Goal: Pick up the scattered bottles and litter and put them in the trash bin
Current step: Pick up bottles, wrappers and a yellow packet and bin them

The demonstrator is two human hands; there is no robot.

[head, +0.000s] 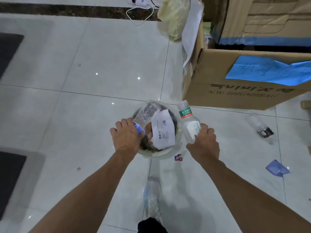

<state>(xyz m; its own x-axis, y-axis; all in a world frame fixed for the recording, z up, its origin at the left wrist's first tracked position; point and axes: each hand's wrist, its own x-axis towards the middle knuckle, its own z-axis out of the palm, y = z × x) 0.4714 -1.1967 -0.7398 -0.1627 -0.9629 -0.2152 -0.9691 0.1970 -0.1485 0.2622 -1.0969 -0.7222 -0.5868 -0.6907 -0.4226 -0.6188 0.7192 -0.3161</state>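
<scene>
A round trash bin with a clear liner stands on the tile floor in front of me, holding a white printed paper and other litter. My left hand grips a clear crushed bottle with a blue label over the bin's left side. My right hand grips a clear bottle with a green label just right of the bin's rim. Another clear bottle with a dark label lies on the floor to the right. A small red-blue wrapper lies by the bin, and a blue scrap lies further right.
A large cardboard box with blue tape stands at the back right, beside a yellowish plastic bag. A white power strip and cable lie at the far wall. Dark mats sit at the left. My shoe is below the bin.
</scene>
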